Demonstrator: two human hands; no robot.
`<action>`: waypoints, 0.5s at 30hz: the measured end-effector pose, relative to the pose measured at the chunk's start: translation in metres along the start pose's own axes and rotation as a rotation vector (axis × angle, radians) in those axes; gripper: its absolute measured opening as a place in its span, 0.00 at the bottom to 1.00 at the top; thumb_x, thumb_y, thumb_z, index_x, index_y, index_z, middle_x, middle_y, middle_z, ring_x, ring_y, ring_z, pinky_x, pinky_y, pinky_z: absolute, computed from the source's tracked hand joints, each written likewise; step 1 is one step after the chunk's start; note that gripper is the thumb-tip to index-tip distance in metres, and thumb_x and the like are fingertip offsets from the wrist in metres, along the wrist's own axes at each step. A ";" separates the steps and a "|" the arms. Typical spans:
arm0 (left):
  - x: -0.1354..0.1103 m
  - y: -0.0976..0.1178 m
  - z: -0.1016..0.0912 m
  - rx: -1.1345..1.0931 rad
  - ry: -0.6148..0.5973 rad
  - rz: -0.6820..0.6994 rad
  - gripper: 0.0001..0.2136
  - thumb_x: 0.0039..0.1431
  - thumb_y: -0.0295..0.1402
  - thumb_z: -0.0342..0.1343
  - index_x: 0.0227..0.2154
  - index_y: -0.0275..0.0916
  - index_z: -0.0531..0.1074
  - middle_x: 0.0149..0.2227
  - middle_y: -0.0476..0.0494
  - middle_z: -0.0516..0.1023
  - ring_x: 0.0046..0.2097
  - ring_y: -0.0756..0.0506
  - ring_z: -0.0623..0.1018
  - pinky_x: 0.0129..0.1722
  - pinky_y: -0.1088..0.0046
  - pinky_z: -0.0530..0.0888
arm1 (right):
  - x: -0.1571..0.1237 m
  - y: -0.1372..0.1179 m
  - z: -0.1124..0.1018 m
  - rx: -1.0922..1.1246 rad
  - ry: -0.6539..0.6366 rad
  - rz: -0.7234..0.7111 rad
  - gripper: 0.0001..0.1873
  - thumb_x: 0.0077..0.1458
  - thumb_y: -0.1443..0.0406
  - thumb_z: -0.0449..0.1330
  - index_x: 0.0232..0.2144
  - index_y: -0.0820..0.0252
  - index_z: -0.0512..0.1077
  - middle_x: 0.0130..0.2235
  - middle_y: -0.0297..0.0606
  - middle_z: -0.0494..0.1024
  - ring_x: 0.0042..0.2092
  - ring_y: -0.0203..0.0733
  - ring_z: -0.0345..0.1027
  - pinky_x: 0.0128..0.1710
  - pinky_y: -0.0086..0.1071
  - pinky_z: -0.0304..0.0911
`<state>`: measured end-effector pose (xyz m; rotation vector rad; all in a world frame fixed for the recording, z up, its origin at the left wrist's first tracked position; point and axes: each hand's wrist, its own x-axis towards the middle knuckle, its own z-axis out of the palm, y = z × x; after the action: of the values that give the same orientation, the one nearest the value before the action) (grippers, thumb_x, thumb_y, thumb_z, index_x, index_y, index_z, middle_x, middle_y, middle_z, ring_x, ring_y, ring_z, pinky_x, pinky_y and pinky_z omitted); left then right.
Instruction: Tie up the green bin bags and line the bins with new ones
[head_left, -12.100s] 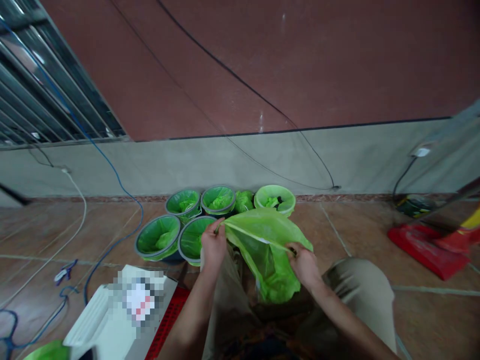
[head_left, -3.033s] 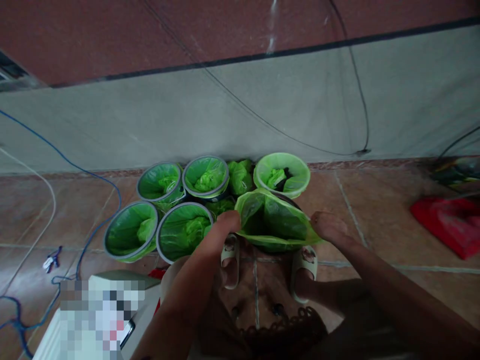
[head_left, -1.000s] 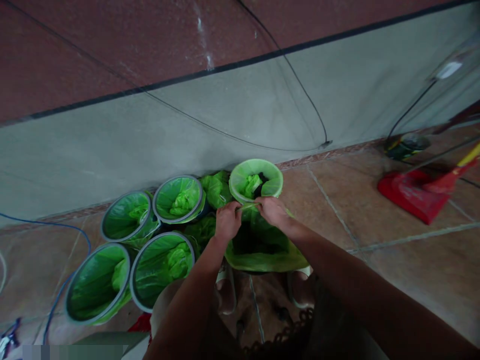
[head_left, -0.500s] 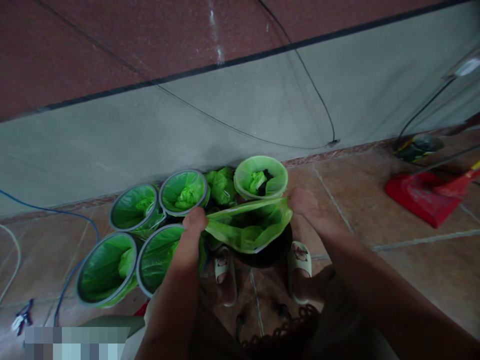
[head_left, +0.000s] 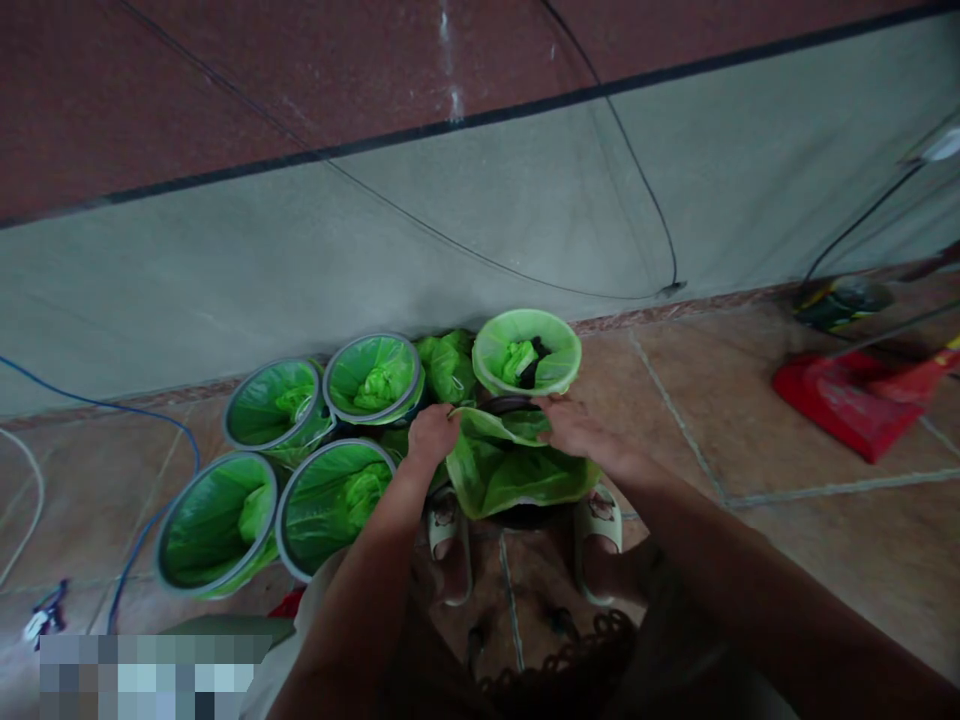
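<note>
Since the green bin liner (head_left: 517, 472) between them should be light and limp, our left hand (head_left: 433, 437) and right hand (head_left: 574, 427) clamp its edge.

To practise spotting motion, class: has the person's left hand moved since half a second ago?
Yes: the left hand has moved rightward in the view, away from the nearest grey-rimmed bin.

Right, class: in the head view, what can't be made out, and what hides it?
All in the head view:
Dark bin: mostly hidden by the green bag.
Pixelated area, bottom left: contents masked.
White object: cut off by the right edge.
Small bundle, lower left: too small to identify.
</note>
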<state>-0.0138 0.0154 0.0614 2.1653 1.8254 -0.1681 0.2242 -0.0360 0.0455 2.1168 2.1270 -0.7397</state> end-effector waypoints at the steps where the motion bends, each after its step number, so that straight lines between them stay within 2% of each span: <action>1: -0.001 0.002 -0.001 -0.010 0.014 -0.007 0.18 0.67 0.41 0.43 0.40 0.40 0.77 0.42 0.40 0.81 0.46 0.43 0.79 0.45 0.71 0.72 | 0.000 -0.006 0.003 -0.008 -0.014 -0.047 0.33 0.50 0.64 0.65 0.59 0.62 0.66 0.59 0.53 0.69 0.60 0.57 0.62 0.59 0.44 0.57; 3: -0.001 0.004 -0.002 -0.033 0.032 -0.021 0.19 0.68 0.42 0.42 0.40 0.40 0.77 0.42 0.39 0.81 0.46 0.42 0.79 0.44 0.70 0.72 | 0.000 -0.014 0.008 -0.034 -0.043 -0.104 0.29 0.52 0.64 0.64 0.56 0.61 0.68 0.58 0.51 0.70 0.60 0.54 0.63 0.60 0.42 0.56; 7: 0.000 0.003 -0.003 -0.074 0.031 -0.067 0.20 0.68 0.43 0.40 0.42 0.38 0.76 0.44 0.37 0.81 0.48 0.41 0.79 0.46 0.69 0.71 | -0.001 -0.016 0.013 -0.100 -0.068 -0.057 0.16 0.58 0.64 0.57 0.48 0.62 0.74 0.51 0.50 0.76 0.54 0.53 0.69 0.56 0.41 0.60; 9: 0.001 0.002 -0.003 -0.081 0.019 -0.089 0.21 0.69 0.43 0.40 0.42 0.37 0.76 0.45 0.36 0.80 0.49 0.41 0.78 0.47 0.69 0.71 | -0.002 -0.015 0.015 -0.114 -0.077 -0.062 0.19 0.59 0.60 0.57 0.51 0.62 0.73 0.52 0.51 0.75 0.55 0.54 0.69 0.55 0.42 0.60; 11: 0.001 0.001 -0.002 -0.084 0.004 -0.093 0.22 0.69 0.43 0.39 0.42 0.37 0.76 0.46 0.35 0.80 0.50 0.40 0.78 0.48 0.68 0.72 | -0.004 -0.014 0.018 -0.124 -0.078 -0.093 0.29 0.55 0.55 0.61 0.57 0.61 0.68 0.57 0.52 0.71 0.58 0.56 0.65 0.58 0.44 0.58; 13: 0.002 0.001 0.000 -0.088 -0.007 -0.090 0.22 0.69 0.43 0.38 0.42 0.36 0.75 0.46 0.34 0.80 0.51 0.40 0.78 0.49 0.68 0.72 | -0.007 -0.013 0.023 -0.146 -0.065 -0.104 0.36 0.51 0.55 0.65 0.60 0.62 0.65 0.60 0.53 0.67 0.61 0.59 0.61 0.60 0.48 0.55; 15: 0.002 0.001 0.002 -0.098 -0.020 -0.086 0.22 0.69 0.43 0.38 0.43 0.36 0.75 0.47 0.34 0.80 0.51 0.40 0.78 0.49 0.68 0.72 | -0.009 -0.012 0.027 -0.149 -0.054 -0.045 0.29 0.53 0.62 0.64 0.57 0.64 0.68 0.58 0.55 0.69 0.61 0.61 0.61 0.59 0.52 0.55</action>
<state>-0.0119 0.0160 0.0592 2.0138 1.8767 -0.1168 0.2053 -0.0537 0.0283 1.9584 2.1355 -0.6137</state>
